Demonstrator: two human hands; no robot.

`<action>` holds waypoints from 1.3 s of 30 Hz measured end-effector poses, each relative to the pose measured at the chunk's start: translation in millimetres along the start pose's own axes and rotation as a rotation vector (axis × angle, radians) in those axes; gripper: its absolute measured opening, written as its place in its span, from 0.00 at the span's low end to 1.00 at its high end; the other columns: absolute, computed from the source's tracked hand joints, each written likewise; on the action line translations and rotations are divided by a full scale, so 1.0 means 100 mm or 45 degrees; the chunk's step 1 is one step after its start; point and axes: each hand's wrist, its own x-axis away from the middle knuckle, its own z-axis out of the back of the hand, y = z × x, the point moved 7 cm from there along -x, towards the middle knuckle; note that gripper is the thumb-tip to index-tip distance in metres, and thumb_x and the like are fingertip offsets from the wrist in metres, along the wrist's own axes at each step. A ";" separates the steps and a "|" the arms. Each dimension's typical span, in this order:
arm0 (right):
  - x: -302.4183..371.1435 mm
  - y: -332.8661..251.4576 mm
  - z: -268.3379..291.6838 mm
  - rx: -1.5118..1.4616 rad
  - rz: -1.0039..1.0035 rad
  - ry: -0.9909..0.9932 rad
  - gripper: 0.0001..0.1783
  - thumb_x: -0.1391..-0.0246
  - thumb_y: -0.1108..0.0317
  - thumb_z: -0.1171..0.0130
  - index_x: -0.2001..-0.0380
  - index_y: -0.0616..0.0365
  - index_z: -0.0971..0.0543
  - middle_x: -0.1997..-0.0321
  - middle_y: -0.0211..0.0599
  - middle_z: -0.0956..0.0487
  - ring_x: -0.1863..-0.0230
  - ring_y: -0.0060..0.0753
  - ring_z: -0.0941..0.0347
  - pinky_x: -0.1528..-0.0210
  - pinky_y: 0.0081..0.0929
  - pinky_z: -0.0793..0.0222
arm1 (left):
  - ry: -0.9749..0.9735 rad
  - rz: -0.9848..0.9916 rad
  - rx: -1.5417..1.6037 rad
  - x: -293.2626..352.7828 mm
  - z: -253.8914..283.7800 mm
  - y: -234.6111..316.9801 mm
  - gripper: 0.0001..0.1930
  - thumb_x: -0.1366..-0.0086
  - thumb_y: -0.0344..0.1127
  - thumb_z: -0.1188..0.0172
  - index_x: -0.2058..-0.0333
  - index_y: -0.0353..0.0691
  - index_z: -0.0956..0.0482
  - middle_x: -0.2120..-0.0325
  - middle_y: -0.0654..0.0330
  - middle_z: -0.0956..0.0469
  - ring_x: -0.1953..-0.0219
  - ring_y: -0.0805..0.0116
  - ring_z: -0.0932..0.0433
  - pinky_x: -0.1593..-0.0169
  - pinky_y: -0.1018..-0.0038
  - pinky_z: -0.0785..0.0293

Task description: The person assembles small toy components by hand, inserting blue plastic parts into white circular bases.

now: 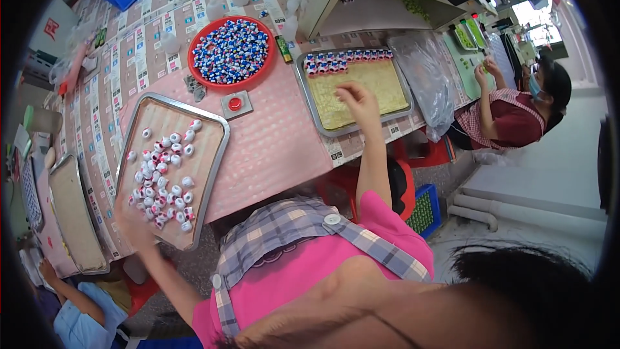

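My right hand (360, 106) hangs over the right metal tray (407, 102), its fingers loosely bent and apart, with nothing visible between them. Neat rows of small blue, white and pink pieces (332, 64) line the far side of that tray, above a yellowish lining. Smeared by motion, my left hand (134, 225) is at the near left edge of the left metal tray (216, 155). Many round white pieces with red-pink parts (158, 178) lie loose in it. Whether the left hand holds one cannot be made out.
Beyond the trays stand a red bowl (194, 64) of blue-and-white pieces and a square block with a red round dish (236, 104). A clear plastic bag (426, 77) lies right of the tray. Co-workers sit at right (510, 113) and lower left (87, 313).
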 end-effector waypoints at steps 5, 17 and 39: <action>-0.29 0.20 0.53 0.280 0.087 0.233 0.08 0.52 0.68 0.44 0.70 0.60 0.23 0.76 0.29 0.23 0.75 0.17 0.30 0.71 0.15 0.36 | -0.572 -0.704 -0.684 0.44 -1.50 1.05 0.27 0.52 0.42 0.41 0.50 0.47 0.32 0.46 0.54 0.41 0.41 0.52 0.48 0.42 0.52 0.54; -0.82 -0.51 -1.35 0.443 0.480 -0.645 0.08 0.55 0.66 0.45 0.71 0.57 0.22 0.70 0.38 0.23 0.68 0.38 0.27 0.66 0.29 0.33 | -0.453 -0.701 -0.853 0.39 -1.61 1.00 0.24 0.50 0.44 0.43 0.51 0.58 0.31 0.45 0.59 0.41 0.38 0.57 0.53 0.42 0.42 0.67; -1.15 -0.29 -0.56 0.464 0.418 0.406 0.12 0.56 0.65 0.42 0.69 0.61 0.24 0.70 0.41 0.23 0.72 0.33 0.26 0.69 0.27 0.33 | -0.291 -0.646 -0.596 0.01 -1.27 0.91 0.17 0.47 0.42 0.44 0.57 0.49 0.26 0.48 0.61 0.37 0.40 0.58 0.48 0.40 0.49 0.65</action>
